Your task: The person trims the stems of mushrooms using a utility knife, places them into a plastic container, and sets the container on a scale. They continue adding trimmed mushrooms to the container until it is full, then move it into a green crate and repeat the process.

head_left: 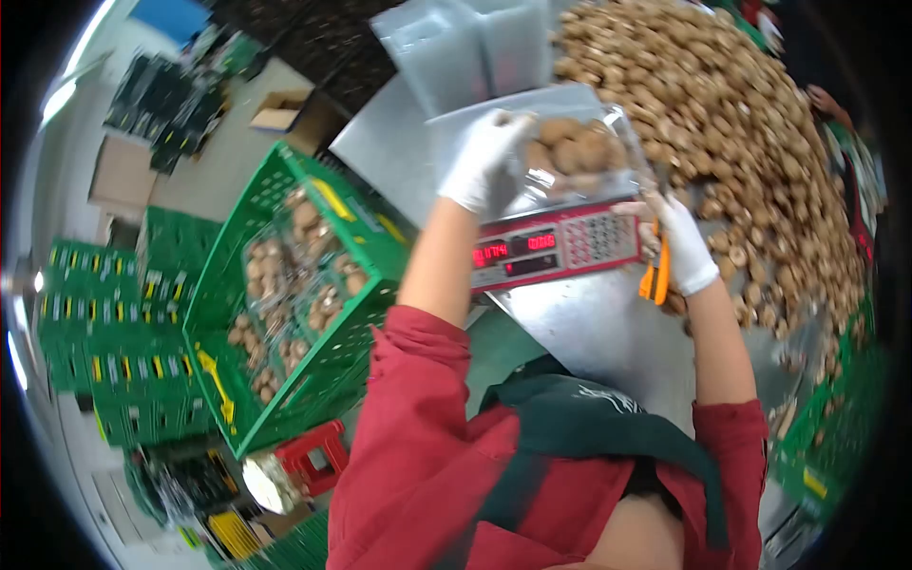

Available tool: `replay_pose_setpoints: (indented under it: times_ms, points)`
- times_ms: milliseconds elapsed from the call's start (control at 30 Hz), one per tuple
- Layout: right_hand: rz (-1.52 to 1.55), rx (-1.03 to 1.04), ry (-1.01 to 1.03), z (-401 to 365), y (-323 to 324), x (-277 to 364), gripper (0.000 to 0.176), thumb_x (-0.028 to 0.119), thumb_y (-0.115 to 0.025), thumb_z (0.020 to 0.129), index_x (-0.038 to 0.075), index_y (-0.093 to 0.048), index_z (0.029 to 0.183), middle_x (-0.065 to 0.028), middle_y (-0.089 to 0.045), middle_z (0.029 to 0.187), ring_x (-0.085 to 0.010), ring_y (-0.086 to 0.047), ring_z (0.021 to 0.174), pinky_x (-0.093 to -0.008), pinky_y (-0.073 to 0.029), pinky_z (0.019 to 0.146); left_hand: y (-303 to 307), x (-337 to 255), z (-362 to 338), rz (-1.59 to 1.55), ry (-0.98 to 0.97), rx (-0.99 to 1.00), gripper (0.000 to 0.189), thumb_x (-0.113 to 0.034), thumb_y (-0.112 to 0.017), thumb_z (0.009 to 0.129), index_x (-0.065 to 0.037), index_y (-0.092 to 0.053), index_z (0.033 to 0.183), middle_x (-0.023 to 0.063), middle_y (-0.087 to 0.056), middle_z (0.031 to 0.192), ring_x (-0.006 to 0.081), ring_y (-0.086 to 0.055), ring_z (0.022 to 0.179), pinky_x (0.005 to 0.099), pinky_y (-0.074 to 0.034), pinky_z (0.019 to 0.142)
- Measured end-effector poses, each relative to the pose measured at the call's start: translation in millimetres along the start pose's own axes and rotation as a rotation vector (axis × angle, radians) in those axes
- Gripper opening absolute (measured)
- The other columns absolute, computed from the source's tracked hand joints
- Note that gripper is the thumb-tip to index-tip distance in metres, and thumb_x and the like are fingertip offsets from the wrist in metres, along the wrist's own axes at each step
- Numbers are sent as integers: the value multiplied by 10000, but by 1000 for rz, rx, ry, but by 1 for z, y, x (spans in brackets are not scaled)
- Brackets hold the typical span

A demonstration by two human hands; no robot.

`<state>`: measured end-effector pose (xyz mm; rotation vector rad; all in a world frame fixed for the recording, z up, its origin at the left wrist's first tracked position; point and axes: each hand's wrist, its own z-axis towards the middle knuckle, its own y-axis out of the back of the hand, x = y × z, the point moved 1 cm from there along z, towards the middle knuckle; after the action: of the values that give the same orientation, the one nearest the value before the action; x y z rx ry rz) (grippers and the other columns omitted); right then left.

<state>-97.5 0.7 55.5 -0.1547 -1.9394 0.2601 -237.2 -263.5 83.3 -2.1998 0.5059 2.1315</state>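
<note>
A clear plastic bag of brown mushrooms [574, 150] lies on the red digital scale [570, 243], whose display glows with red digits. My left hand [483, 160], in a white glove, is closed on the open end of the bag at its left side. In my gloved right hand [682, 242] is an orange-handled knife [654, 275], the handle pointing down and its upper part mostly hidden by the fingers. The right fingertips are close to the bag's lower right corner and the scale's right end.
Loose mushrooms [741, 114] form a big heap on the right. Stacks of plastic bags [442, 57] stand behind the scale. To the left, a green crate [228, 332] holds several packed bags. More green crates [142, 361] are stacked farther left. Another person's hand [825, 100] shows at far right.
</note>
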Motion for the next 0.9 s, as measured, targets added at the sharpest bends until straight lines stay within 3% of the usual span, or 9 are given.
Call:
replay_pose_setpoints:
  times_ms: [33, 100, 267, 467, 533, 633, 700, 767, 900]
  points:
    - [103, 52, 18, 7, -2, -1, 437, 387, -527, 985, -17, -621, 1126, 19, -519, 569, -51, -312, 377, -203, -328, 393, -5, 3, -15, -170, 1, 11, 350, -305, -682, 879, -2, -625, 1045, 42, -620, 886, 108, -542, 787, 273, -465, 726]
    - [179, -119, 28, 13, -11, 3, 475, 328, -571, 974, 70, -441, 1351, 35, -485, 667, -50, -373, 426, -220, -336, 417, -13, -5, -48, -216, 66, 7, 307, -235, -717, 852, -41, -558, 1030, 24, -566, 877, 87, -517, 779, 242, -442, 707]
    - [9, 136, 289, -24, -78, 62, 626, 339, -526, 990, 26, -294, 1480, -56, -669, 904, -22, -379, 438, -176, -321, 409, 27, -26, -133, -584, -35, -231, 247, -179, -667, 872, -68, -564, 1068, 4, -551, 959, 93, -513, 873, 263, -436, 765]
    - [-229, 149, 384, -57, -93, 75, 646, 356, -509, 986, -79, -334, 1431, -50, -686, 867, -9, -361, 427, -155, -297, 404, 191, -35, -238, -677, -208, -752, 252, -205, -603, 906, -59, -592, 1111, 75, -644, 1054, 187, -619, 944, 362, -522, 817]
    - [-275, 59, 332, -69, -70, 64, 613, 334, -497, 990, -77, -357, 1423, -36, -682, 851, -2, -352, 426, -155, -286, 398, 269, -29, -285, -554, -188, -724, 255, -179, -601, 911, -42, -577, 1125, 119, -634, 1086, 224, -623, 976, 405, -537, 811]
    - [-264, -34, 271, -88, -6, 36, 570, 297, -472, 1002, -56, -357, 1434, -28, -676, 866, 3, -340, 425, -160, -268, 381, 365, 0, -344, -200, -159, -1390, 365, -243, -676, 876, -43, -530, 1145, 125, -573, 1127, 252, -613, 934, 411, -523, 779]
    - [-172, -86, 226, -103, 44, 11, 566, 302, -468, 1009, -39, -351, 1444, -28, -676, 898, -4, -339, 422, -162, -273, 374, 431, 42, -384, -157, -123, -1591, 385, -262, -719, 848, -49, -556, 1124, 112, -615, 1046, 240, -626, 881, 422, -532, 705]
    - [-222, -254, 199, -128, 77, -2, 581, 326, -473, 1010, -30, -343, 1451, -20, -671, 909, -9, -344, 418, -163, -277, 365, 481, 87, -414, -224, -87, -1595, 364, -279, -702, 865, -56, -569, 1120, 98, -632, 991, 260, -640, 873, 446, -540, 729]
    - [-155, -410, 135, -171, 106, -4, 589, 352, -479, 1007, 2, -345, 1461, -11, -669, 906, -10, -347, 422, -168, -271, 348, 497, 142, -415, -363, 289, -1348, 487, -458, -619, 902, -76, -553, 1197, 97, -555, 1257, 312, -509, 1166, 533, -430, 939]
